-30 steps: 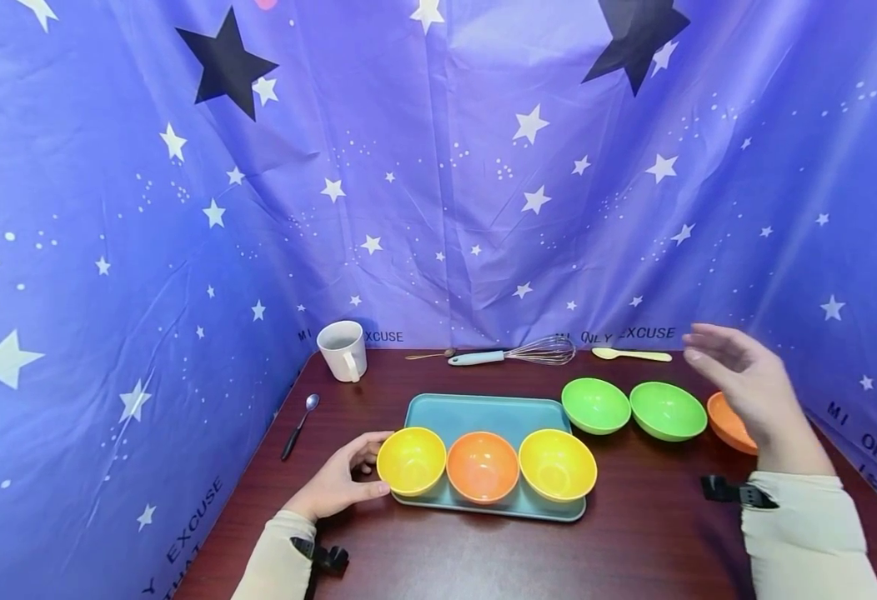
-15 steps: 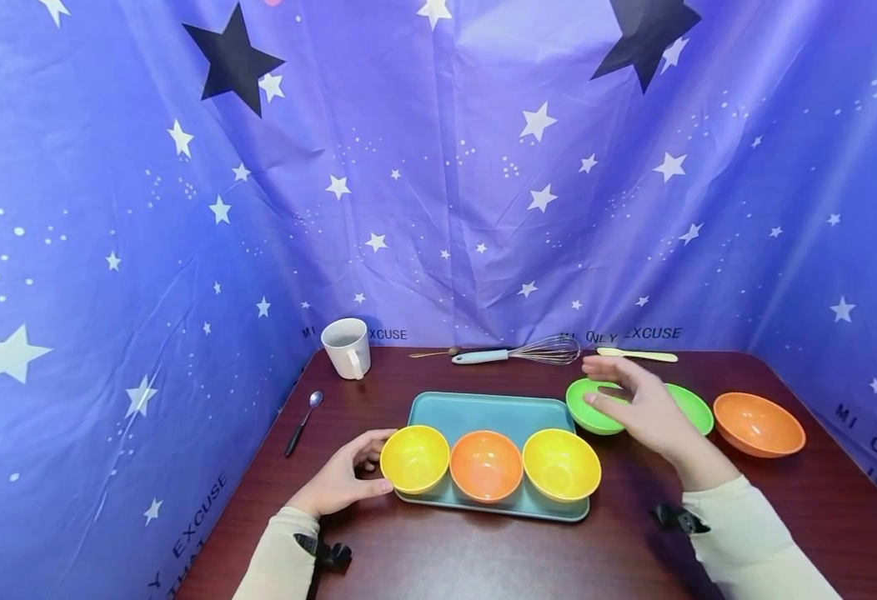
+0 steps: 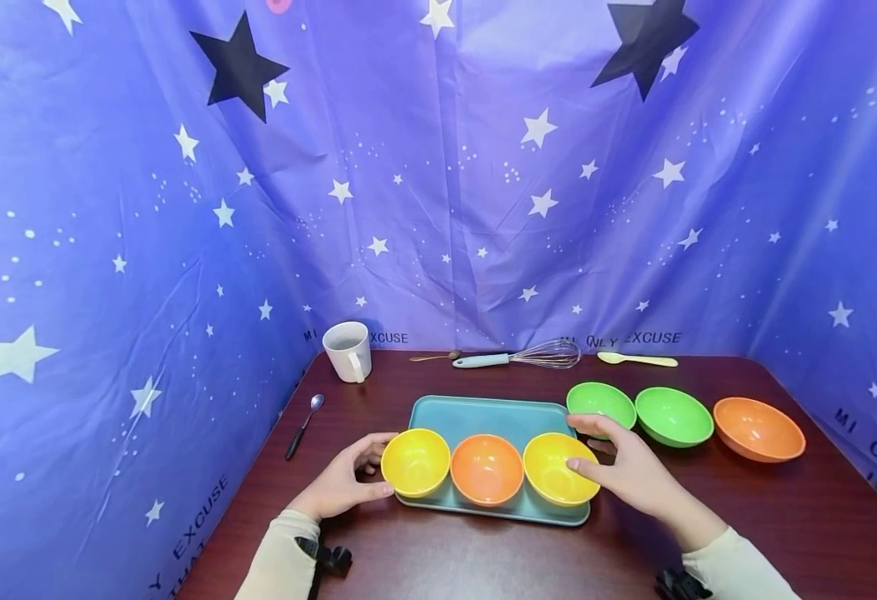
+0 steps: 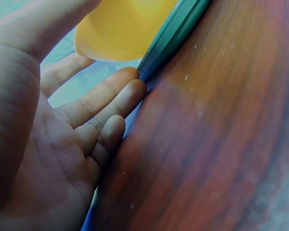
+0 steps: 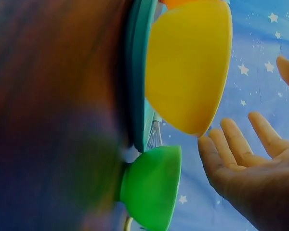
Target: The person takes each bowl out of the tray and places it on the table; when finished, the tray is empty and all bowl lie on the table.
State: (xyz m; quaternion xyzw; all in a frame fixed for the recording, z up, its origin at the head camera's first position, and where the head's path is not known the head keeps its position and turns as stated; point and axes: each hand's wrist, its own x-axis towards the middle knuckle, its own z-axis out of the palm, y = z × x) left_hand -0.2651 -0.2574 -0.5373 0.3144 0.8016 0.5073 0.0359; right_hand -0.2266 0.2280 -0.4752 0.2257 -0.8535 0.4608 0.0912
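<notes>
Three bowls stand in a row on a teal tray [image 3: 491, 412]: a yellow bowl [image 3: 415, 463] at left, an orange bowl [image 3: 487, 469] in the middle, another yellow bowl [image 3: 551, 471] at right. My left hand [image 3: 339, 482] is at the left yellow bowl's outer side, its thumb tip close to the rim. In the left wrist view its fingers [image 4: 108, 94] lie loosely extended along the tray's edge under the bowl. My right hand [image 3: 633, 473] hovers spread at the right yellow bowl, thumb overlapping it in the head view. The right wrist view shows those fingers extended beside the rim.
Right of the tray stand two green bowls [image 3: 674, 415] and a larger-looking orange bowl [image 3: 759, 429]. Along the back lie a whisk [image 3: 483, 361], a thin spoon [image 3: 433, 357] and a pale yellow spoon [image 3: 641, 360]. A white mug [image 3: 344, 350] and black-handled spoon [image 3: 303, 429] are at left.
My right hand has come from above the far-right orange bowl, leftward past the green bowls, down to the right yellow bowl. The left hand has stayed by the left yellow bowl.
</notes>
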